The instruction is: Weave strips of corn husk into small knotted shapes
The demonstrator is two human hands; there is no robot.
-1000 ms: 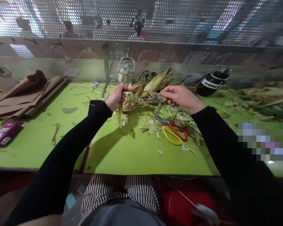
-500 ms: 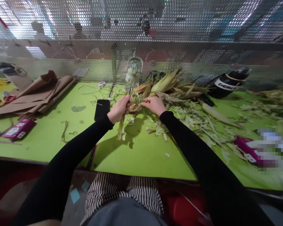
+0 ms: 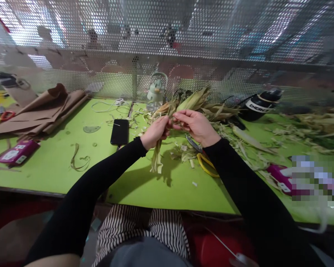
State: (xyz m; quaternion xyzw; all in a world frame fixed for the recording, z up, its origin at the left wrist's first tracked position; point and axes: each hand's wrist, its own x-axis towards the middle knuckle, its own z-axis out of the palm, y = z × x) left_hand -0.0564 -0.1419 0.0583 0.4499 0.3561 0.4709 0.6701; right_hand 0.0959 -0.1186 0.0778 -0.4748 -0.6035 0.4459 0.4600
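Observation:
My left hand (image 3: 156,132) is closed round a bundle of corn husk strips (image 3: 156,159), whose pale ends hang below it over the green table. Right beside it, my right hand (image 3: 199,127) has thumb and fingertips pinched at the upper part of the bundle; the exact bit between them is too small to make out. Behind both hands lies a pile of corn husks (image 3: 196,99), green and dry brown. Scissors with yellow handles (image 3: 207,165) lie under my right wrist, partly hidden by the sleeve.
A black phone (image 3: 119,132) lies left of my hands, near a clear protractor (image 3: 91,129). A pale green bottle (image 3: 156,91) stands behind. Brown paper (image 3: 48,111) and a purple device (image 3: 18,152) are at left. To the right are husk scraps (image 3: 250,148) and a black bottle (image 3: 261,104).
Both hands have moved right, and the left hand now meets the right at the husk bundle. My right arm's shift has uncovered the yellow-handled scissors.

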